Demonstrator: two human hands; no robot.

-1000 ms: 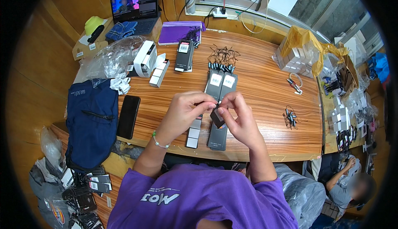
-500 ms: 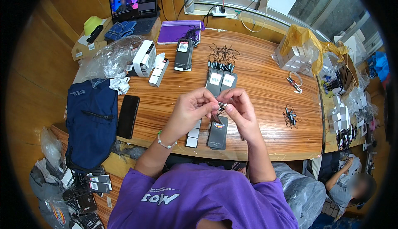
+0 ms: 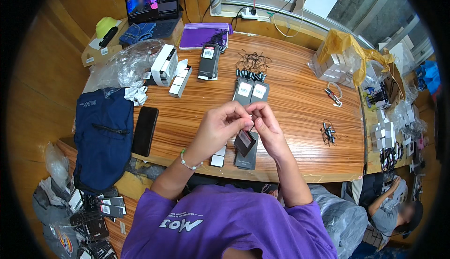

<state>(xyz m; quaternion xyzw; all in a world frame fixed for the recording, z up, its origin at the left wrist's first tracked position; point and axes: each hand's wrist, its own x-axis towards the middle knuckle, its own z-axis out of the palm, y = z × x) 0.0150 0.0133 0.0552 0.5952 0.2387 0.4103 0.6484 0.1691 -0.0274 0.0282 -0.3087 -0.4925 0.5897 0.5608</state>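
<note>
From my distant seat I watch through the head camera, and I take the tag between the hands as the middle of my clock. This small, dark, nearly black rectangular tag (image 3: 245, 142) hangs in the air above the table (image 3: 290, 153), tilted, with one corner pointing toward six o'clock. Its face shows a paler, slightly reddish panel inside a dark border; I cannot tell its material.

The left hand (image 3: 224, 122) comes from eight o'clock, thumb and forefinger pressed together on the upper end of the tag. The right hand (image 3: 269, 133) comes from four o'clock, its fingers curled close to the left fingertips; I cannot tell whether they pinch something, because the detail is too small.

Just beneath the tag, toward six o'clock, lies a stack of dark grey rectangular card tags (image 3: 246, 161). At twelve o'clock, two stacks of grey card tags with white labels (image 3: 252, 90) lie side by side, with tangled thin black cords (image 3: 253, 62) beyond. At three o'clock I see a small heap of black cords with greyish cylindrical pieces (image 3: 328, 132).
</note>
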